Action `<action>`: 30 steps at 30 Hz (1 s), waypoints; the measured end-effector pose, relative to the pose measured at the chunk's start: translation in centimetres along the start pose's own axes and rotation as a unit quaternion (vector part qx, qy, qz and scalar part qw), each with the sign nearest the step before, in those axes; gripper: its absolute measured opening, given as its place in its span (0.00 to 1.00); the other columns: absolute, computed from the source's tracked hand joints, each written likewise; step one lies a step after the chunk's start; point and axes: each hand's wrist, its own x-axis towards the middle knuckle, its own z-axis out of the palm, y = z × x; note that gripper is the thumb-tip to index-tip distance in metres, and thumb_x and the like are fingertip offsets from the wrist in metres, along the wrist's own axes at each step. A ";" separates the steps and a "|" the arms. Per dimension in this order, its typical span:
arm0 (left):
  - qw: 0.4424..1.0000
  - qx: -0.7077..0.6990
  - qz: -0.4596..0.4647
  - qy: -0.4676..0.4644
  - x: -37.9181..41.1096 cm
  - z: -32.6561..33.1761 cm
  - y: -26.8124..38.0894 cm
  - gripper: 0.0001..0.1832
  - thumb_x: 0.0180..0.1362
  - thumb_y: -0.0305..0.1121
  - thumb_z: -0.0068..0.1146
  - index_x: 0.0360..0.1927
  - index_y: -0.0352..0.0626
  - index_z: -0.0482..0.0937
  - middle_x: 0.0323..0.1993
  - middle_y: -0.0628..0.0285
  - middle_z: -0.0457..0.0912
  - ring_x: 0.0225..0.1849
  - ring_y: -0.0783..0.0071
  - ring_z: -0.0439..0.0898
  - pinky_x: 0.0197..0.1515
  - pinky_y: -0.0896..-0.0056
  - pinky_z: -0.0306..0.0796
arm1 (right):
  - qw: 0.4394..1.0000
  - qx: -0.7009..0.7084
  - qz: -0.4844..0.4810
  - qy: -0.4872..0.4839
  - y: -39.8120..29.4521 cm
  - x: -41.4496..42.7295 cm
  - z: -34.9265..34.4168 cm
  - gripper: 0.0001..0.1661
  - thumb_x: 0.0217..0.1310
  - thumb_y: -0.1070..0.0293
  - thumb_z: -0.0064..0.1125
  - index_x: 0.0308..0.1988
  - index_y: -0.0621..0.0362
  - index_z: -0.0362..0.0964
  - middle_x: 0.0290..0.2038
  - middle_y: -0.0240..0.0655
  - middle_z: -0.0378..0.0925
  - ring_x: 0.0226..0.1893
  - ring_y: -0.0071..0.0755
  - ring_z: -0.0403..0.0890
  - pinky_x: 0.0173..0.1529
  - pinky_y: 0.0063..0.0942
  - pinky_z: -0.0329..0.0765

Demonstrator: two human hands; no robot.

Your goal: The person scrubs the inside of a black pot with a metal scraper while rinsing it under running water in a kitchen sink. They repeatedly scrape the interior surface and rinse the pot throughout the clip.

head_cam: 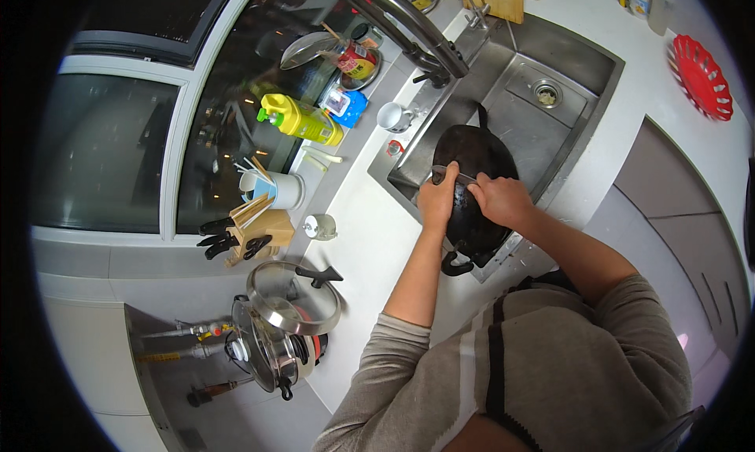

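Observation:
A blackened wok [475,148] lies bottom up over the near part of the stainless steel sink [540,133]. One of its loop handles [458,266] points towards me, and another handle [482,116] sticks out on the far side. Across the wok's underside runs a thin flat blade [463,175], perhaps a knife or scraper; its exact kind is hard to tell. My right hand [501,201] is closed around one end of it. My left hand [437,201] grips the other end, thumb pressed along it. Both hands hide much of the tool.
A pull-down faucet [436,45] arches over the sink's left edge. Along the window stand a mug [394,117], a yellow detergent bottle [304,120], a knife block [265,231] and a glass jar [320,227]. Glass-lidded cookware [265,346] is lower left; a red basket [702,77] sits right.

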 end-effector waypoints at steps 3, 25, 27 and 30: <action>0.998 0.058 0.013 -0.013 0.2 -0.6 1.2 0.42 0.45 0.67 0.59 0.39 0.28 0.81 0.39 0.38 0.82 0.48 0.45 0.80 0.53 0.59 0.70 | 1.000 0.000 0.004 0.015 0.6 0.3 0.4 0.19 0.68 0.54 0.46 0.32 0.58 0.69 0.21 0.48 0.79 0.24 0.54 0.81 0.31 0.48 0.78; 0.998 -0.045 0.024 0.045 0.6 0.7 0.1 0.31 0.48 0.56 0.63 0.32 0.31 0.80 0.32 0.44 0.83 0.37 0.50 0.82 0.46 0.60 0.71 | 0.999 0.015 -0.013 -0.037 0.3 1.1 0.1 0.19 0.67 0.54 0.46 0.31 0.58 0.70 0.21 0.47 0.78 0.24 0.53 0.82 0.31 0.46 0.78; 0.997 -0.044 0.030 0.049 0.3 0.6 0.3 0.31 0.48 0.57 0.63 0.32 0.31 0.80 0.32 0.44 0.83 0.37 0.51 0.82 0.46 0.60 0.71 | 1.000 0.006 -0.020 -0.022 0.5 1.1 0.0 0.19 0.67 0.54 0.47 0.31 0.57 0.69 0.21 0.47 0.78 0.24 0.53 0.82 0.30 0.46 0.78; 0.998 -0.026 0.027 0.052 -0.1 0.6 0.5 0.33 0.49 0.59 0.62 0.33 0.31 0.80 0.33 0.45 0.83 0.38 0.52 0.82 0.46 0.60 0.71 | 0.999 0.013 -0.030 0.030 0.9 1.5 0.1 0.18 0.67 0.55 0.48 0.30 0.57 0.69 0.19 0.48 0.76 0.22 0.55 0.80 0.28 0.48 0.77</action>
